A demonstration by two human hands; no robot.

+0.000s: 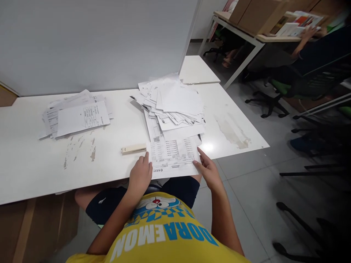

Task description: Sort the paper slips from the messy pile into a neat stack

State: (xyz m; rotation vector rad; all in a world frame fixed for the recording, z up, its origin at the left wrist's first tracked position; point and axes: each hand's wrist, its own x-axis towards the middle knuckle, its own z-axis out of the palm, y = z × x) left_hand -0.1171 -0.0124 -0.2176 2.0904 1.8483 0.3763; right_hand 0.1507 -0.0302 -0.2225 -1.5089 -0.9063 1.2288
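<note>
A printed sheet of paper (175,155) lies at the table's front edge, with its lower edge reaching the rim. My right hand (208,170) pinches its right edge between thumb and fingers. At the sheet's left edge, the curled fingers of my left hand (140,173) press against the paper; their grip is partly hidden. A cream stapler (134,148) rests just beyond my left hand, apart from it. Behind the sheet spreads a large untidy heap of papers (175,98), its nearest sheets meeting the printed one.
Another stack of papers (82,118) sits to the left on the white table (117,109). A grey partition (95,40) rises along the back. To the right are an office chair (276,87) and a desk with a cardboard box (257,14), where another person's hand (309,33) shows.
</note>
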